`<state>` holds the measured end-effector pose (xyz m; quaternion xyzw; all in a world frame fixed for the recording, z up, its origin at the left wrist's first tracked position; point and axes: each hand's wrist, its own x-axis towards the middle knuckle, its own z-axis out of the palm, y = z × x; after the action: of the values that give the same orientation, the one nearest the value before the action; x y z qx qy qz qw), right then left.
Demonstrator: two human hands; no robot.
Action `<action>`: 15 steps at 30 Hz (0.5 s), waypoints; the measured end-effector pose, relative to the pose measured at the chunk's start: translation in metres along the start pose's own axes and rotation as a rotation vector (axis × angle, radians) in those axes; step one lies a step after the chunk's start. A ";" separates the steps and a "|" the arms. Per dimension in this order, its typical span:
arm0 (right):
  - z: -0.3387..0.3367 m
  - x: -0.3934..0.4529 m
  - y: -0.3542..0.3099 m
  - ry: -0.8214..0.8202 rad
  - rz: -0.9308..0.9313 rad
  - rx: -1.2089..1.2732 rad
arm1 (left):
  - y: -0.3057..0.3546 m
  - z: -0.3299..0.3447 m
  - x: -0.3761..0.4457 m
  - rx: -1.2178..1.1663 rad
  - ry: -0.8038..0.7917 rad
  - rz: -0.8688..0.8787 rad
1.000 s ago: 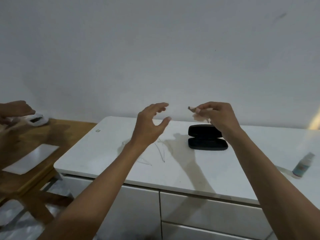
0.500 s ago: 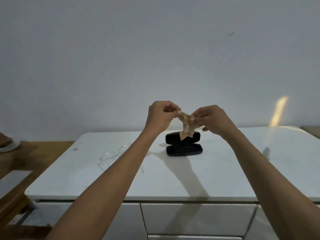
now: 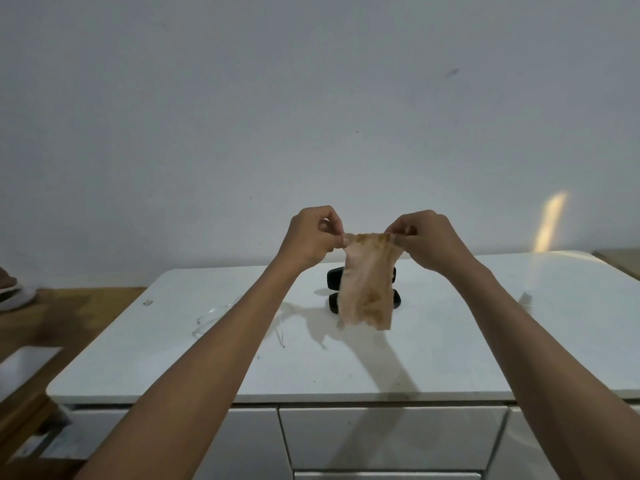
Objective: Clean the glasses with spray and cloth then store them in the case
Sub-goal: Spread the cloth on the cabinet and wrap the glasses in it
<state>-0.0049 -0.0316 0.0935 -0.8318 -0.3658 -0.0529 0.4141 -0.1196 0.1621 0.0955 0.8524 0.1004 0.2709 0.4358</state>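
A thin beige cloth [image 3: 367, 289] hangs spread out in the air above the white cabinet top [image 3: 433, 341]. My left hand [image 3: 311, 237] pinches its upper left corner and my right hand [image 3: 422, 237] pinches its upper right corner. Behind the cloth lies an open black glasses case [image 3: 333, 289], mostly hidden by it. Clear-framed glasses [image 3: 214, 315] rest on the top to the left, partly covered by my left forearm. The spray bottle is mostly hidden behind my right forearm; only a small bit [image 3: 526, 298] shows.
A wooden table [image 3: 69, 313] stands to the left with a white sheet [image 3: 24, 365] on it and a white object [image 3: 14, 296] at its far edge. White drawers [image 3: 381, 438] sit under the cabinet top. A plain wall rises behind.
The cloth was crumpled in my right hand; my left hand came over and took a corner, and both hands pulled it apart so that it now hangs unfolded.
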 end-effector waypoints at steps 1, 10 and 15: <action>0.000 0.000 0.001 -0.001 0.005 -0.013 | -0.002 -0.001 0.001 0.007 -0.012 -0.002; 0.003 0.001 0.017 0.039 0.045 -0.018 | -0.012 0.006 0.005 0.156 -0.023 -0.025; 0.004 -0.002 0.026 -0.018 0.066 0.027 | -0.024 0.009 0.004 0.132 -0.029 -0.034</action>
<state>0.0094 -0.0400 0.0735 -0.8382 -0.3428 -0.0267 0.4233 -0.1093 0.1720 0.0731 0.8813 0.1260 0.2440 0.3846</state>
